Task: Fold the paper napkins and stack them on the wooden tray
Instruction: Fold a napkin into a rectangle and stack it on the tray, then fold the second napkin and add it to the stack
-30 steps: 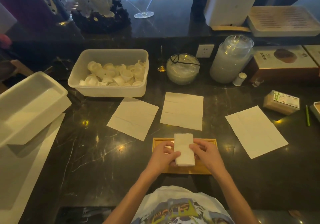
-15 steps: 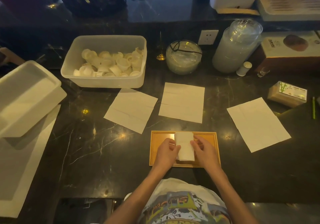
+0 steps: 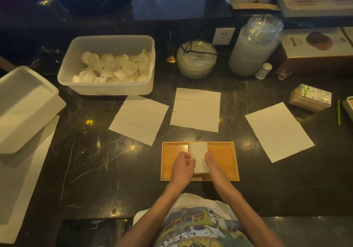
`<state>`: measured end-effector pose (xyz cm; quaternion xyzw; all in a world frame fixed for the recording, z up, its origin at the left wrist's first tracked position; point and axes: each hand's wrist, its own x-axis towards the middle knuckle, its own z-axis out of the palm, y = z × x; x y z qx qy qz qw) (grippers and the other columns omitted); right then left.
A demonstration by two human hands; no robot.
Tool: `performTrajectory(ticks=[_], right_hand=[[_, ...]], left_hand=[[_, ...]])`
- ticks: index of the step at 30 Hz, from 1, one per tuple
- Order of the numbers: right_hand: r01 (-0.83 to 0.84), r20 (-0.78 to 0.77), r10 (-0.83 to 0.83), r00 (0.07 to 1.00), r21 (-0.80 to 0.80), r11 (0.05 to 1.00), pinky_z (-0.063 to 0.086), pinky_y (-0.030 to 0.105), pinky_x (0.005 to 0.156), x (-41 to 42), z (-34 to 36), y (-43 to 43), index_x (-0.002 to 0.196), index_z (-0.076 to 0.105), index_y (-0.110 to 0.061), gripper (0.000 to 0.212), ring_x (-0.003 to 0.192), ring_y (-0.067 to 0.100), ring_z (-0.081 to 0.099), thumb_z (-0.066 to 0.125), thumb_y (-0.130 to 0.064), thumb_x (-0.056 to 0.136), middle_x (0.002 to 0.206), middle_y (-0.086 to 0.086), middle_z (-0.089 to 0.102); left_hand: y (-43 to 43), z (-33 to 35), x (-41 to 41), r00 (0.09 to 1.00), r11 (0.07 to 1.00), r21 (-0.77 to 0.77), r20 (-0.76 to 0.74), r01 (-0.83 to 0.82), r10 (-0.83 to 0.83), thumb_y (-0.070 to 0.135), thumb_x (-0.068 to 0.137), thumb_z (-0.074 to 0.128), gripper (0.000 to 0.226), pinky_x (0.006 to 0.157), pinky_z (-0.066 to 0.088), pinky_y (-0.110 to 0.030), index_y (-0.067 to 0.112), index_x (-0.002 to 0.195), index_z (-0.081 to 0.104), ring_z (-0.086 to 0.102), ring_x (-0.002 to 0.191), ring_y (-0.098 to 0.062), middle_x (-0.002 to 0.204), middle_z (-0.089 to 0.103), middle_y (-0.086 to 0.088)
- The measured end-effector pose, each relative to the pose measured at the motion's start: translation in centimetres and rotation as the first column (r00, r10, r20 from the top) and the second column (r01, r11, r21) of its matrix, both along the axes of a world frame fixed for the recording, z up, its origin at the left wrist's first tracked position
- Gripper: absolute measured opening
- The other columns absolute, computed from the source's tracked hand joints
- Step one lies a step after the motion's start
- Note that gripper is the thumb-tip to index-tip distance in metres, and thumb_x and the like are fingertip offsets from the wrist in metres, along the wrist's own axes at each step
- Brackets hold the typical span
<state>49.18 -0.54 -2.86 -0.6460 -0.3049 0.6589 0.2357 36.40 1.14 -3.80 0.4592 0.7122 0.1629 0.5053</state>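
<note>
Three unfolded napkins lie flat on the dark marble counter in front of me: one on the left, angled, one in the middle, squared up, and one on the right, angled and set well apart from the other two. Beyond the left napkin I see a translucent plastic tub holding a heap of small white cups. At the far left sits a large white container, tilted. A glass bowl and a tall clear stack of lids stand along the back of the counter.

Nearer me, the wooden tray lies on the counter just below the middle napkin. The folded napkin rests on the tray, left of its centre, reaching from the far rim toward the near one. My left hand has its fingers curled in against the napkin's left edge, and my right hand presses along its right edge with the fingers straight and together. I cannot tell whether either hand is actually pinching the paper or only touching it.
</note>
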Motion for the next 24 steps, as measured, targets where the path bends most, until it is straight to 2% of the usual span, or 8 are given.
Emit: performTrajectory(ticks=[3, 6, 9, 12, 17, 20, 22, 24], right_hand=[[0.012, -0.012, -0.012, 1.0, -0.004, 1.0, 0.021, 0.049, 0.125, -0.2, 0.1, 0.1, 0.162, 0.007, -0.026, 0.089, 0.153, 0.024, 0.023, 0.027, -0.069, 0.088, 0.169, 0.001, 0.018], [0.002, -0.026, -0.002, 1.0, -0.007, 1.0, 0.021, 0.049, 0.126, -0.1, 0.1, 0.0, 0.162, 0.006, -0.026, 0.091, 0.153, 0.024, 0.023, 0.029, -0.071, 0.086, 0.169, 0.002, 0.018], [-0.074, 0.041, 0.071, 0.997, 0.08, 0.994, 0.027, 0.031, 0.116, 0.3, 0.0, -0.3, 0.162, -0.001, -0.03, 0.069, 0.153, 0.02, 0.019, 0.04, -0.038, 0.107, 0.17, -0.005, 0.008], [-0.171, 0.155, 0.144, 0.977, 0.175, 0.97, 0.035, 0.035, 0.118, 1.3, 0.0, -1.0, 0.161, 0.008, -0.033, 0.074, 0.152, 0.019, 0.023, 0.05, -0.008, 0.104, 0.169, -0.007, 0.015], [-0.294, 0.197, 0.267, 0.943, 0.125, 0.948, 0.034, 0.044, 0.121, 1.6, 0.6, -1.9, 0.161, 0.007, -0.03, 0.073, 0.15, 0.021, 0.028, 0.05, -0.014, 0.105, 0.168, -0.002, 0.017], [-0.256, 0.313, 0.186, 0.931, 0.199, 0.946, 0.035, 0.043, 0.119, 1.8, 1.4, -1.2, 0.161, 0.013, -0.031, 0.07, 0.149, 0.018, 0.029, 0.052, -0.02, 0.105, 0.165, -0.005, 0.025], [-0.185, 0.412, 0.078, 0.908, 0.228, 0.956, 0.039, 0.04, 0.113, 1.9, 2.2, 0.2, 0.158, 0.028, -0.027, 0.06, 0.146, 0.019, 0.037, 0.054, -0.024, 0.104, 0.159, -0.003, 0.038], [-0.171, 0.446, 0.036, 0.894, 0.268, 0.948, 0.046, 0.03, 0.102, 1.1, 3.0, 2.8, 0.147, 0.048, -0.024, 0.043, 0.135, 0.018, 0.05, 0.054, -0.026, 0.104, 0.143, -0.003, 0.055]], left_hand=[[0.4, 0.0, -0.4, 0.999, 1.0, 0.006, 0.026, -0.028, 0.027, 0.024, 0.104, 0.053, 0.029, 0.075, 0.058, -0.023, 0.012, 0.13, 0.05, 0.065, 0.109, -0.022, 0.125, 0.062, -0.011], [0.8, 0.2, -0.5, 0.999, 0.999, 0.015, 0.022, -0.028, 0.028, 0.025, 0.105, 0.053, 0.033, 0.07, 0.055, -0.017, 0.014, 0.135, 0.047, 0.063, 0.112, -0.021, 0.13, 0.059, -0.01], [0.9, 0.4, -0.6, 1.0, 0.994, 0.105, 0.009, 0.0, -0.001, 0.027, 0.103, 0.055, 0.048, 0.087, 0.057, -0.025, 0.02, 0.147, 0.038, 0.057, 0.12, -0.023, 0.139, 0.048, -0.008], [0.3, 0.4, -1.0, 0.989, 0.983, 0.115, 0.01, 0.143, -0.145, 0.029, 0.1, 0.06, 0.06, 0.105, 0.054, -0.042, 0.027, 0.152, 0.03, 0.048, 0.131, -0.024, 0.143, 0.035, -0.007], [-0.9, -0.1, -1.5, 0.958, 0.952, 0.116, 0.008, 0.285, -0.288, 0.023, 0.1, 0.061, 0.064, 0.111, 0.048, -0.042, 0.025, 0.154, 0.029, 0.045, 0.134, -0.027, 0.144, 0.035, -0.009], [-0.5, 0.4, -2.6, 0.971, 0.957, 0.176, -0.097, 0.231, -0.216, 0.037, 0.1, 0.059, 0.063, 0.108, 0.044, -0.037, 0.029, 0.154, 0.029, 0.045, 0.135, -0.02, 0.147, 0.041, -0.004], [0.7, 0.9, -4.7, 0.976, 0.962, 0.222, -0.183, 0.158, -0.118, 0.044, 0.1, 0.055, 0.055, 0.108, 0.046, -0.041, 0.029, 0.149, 0.037, 0.05, 0.133, -0.019, 0.147, 0.048, -0.001], [2.9, 1.3, -8.1, 0.965, 0.963, 0.262, -0.262, 0.063, 0.008, 0.045, 0.101, 0.053, 0.045, 0.107, 0.048, -0.046, 0.024, 0.14, 0.053, 0.06, 0.122, -0.02, 0.136, 0.062, -0.002]])
